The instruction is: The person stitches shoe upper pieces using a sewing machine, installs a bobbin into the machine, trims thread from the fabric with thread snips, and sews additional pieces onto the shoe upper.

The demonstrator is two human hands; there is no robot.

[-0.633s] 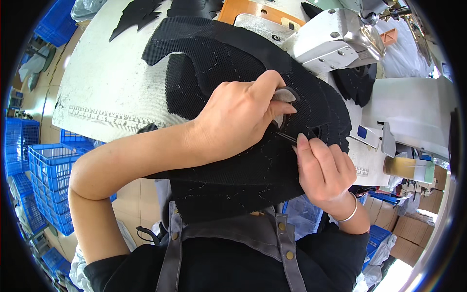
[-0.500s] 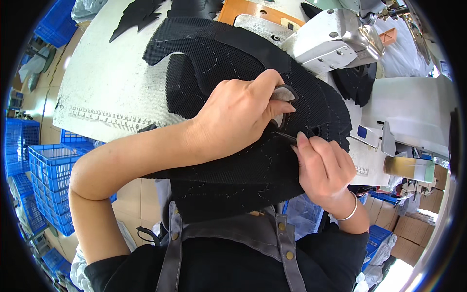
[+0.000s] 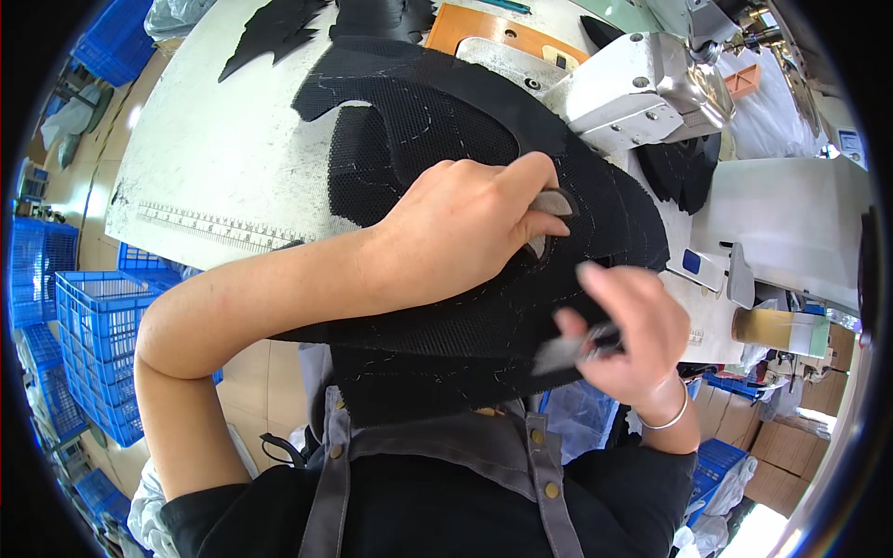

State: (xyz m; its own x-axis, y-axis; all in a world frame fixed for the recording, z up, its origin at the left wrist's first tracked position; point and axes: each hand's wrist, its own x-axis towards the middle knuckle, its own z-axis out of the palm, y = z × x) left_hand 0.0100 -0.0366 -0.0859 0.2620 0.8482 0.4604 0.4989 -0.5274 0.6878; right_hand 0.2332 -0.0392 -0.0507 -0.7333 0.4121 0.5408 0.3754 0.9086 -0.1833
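Observation:
A large piece of black mesh fabric [image 3: 437,139] with faint chalk lines lies over the white work table [image 3: 214,158] and hangs toward my lap. My left hand [image 3: 465,223] presses on it, thumb and fingers pinching the fabric at a small cut-out hole [image 3: 549,219]. My right hand [image 3: 628,330], blurred with motion, is low at the fabric's right edge and grips a small metal thread snipper [image 3: 572,349].
A white sewing machine [image 3: 642,88] stands at the back right, with an orange board behind it. More black fabric pieces [image 3: 279,23] lie at the table's far edge. Blue plastic crates [image 3: 88,325] stack on the left; cardboard boxes sit at the lower right.
My right hand has pulled away from the hole, down and to the right, with the snipper in it. The left hand stays pressed on the fabric.

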